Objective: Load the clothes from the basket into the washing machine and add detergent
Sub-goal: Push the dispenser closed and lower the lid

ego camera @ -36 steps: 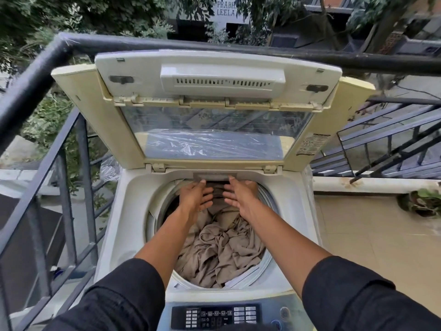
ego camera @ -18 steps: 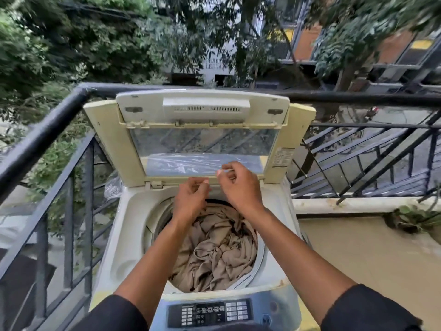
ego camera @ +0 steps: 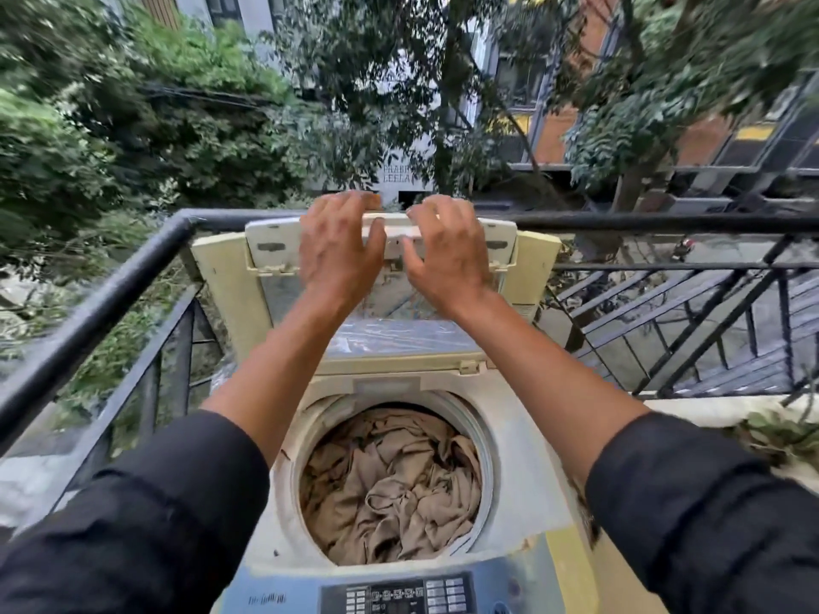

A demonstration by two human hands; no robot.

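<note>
So the clothes (ego camera: 392, 485) are in the drum, a crumpled beige heap sitting low inside the washing machine (ego camera: 518, 463), nothing draped over the rim. No basket or detergent in view, so we can't say whether soap has gone in.

We've got both hands up at the top edge of the raised lid (ego camera: 536, 268). Left hand (ego camera: 339, 250) has its fingers curled over the folded front panel, thumb on our side, so it looks like it's gripping the edge. Right hand (ego camera: 445, 252) is shaped the same way, fingers hooked over the top; there's some blur, so how firm that hold is we can't tell.

Our read: loading looks done and we're on the lid. Next move is probably pulling it forward and down, which means letting the fold flatten out and getting our forearms out of the opening as it drops.

Room-wise it's tight at the back. The lid nearly leans on the black railing (ego camera: 133, 277), which also runs along the left. The right side is open balcony floor, with a plant (ego camera: 775, 436) by the ledge, and the control panel (ego camera: 399, 598) sits right at our end.
</note>
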